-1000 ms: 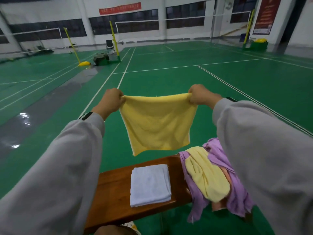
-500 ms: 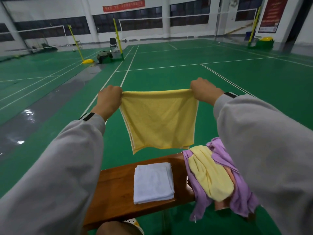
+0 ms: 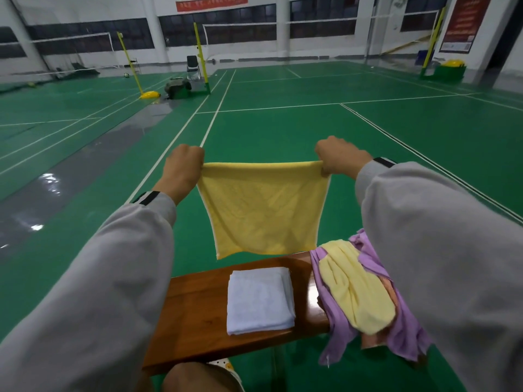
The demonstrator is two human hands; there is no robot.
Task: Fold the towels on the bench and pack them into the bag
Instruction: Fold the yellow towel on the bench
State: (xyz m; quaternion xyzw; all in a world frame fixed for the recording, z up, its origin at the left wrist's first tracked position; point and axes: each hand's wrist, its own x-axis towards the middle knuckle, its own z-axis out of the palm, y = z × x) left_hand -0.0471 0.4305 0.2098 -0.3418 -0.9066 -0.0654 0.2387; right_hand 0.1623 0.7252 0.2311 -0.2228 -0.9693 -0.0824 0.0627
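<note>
Cloth held in the air is what the next fold turns on. The yellow towel (image 3: 263, 207) hangs flat from its top edge, which is stretched level between the left hand (image 3: 184, 168) and the right hand (image 3: 339, 158). Each hand is curled tight round one upper corner. That top edge runs left to right across the person's front, and the free bottom edge dangles just above the far edge of the surface (image 3: 195, 306) without resting on it. Both hands sit at about the same height and reach, so neither is plainly nearer. Below, closer to the person, a folded white towel (image 3: 259, 299) lies on the wood. To its right an unfolded heap (image 3: 404, 329) of purple, pale yellow and orange cloth spills over the end. The coming move is probably to bring the two corners together, or to lower the towel onto the bare wood left of the white one. No bag is in view.
</note>
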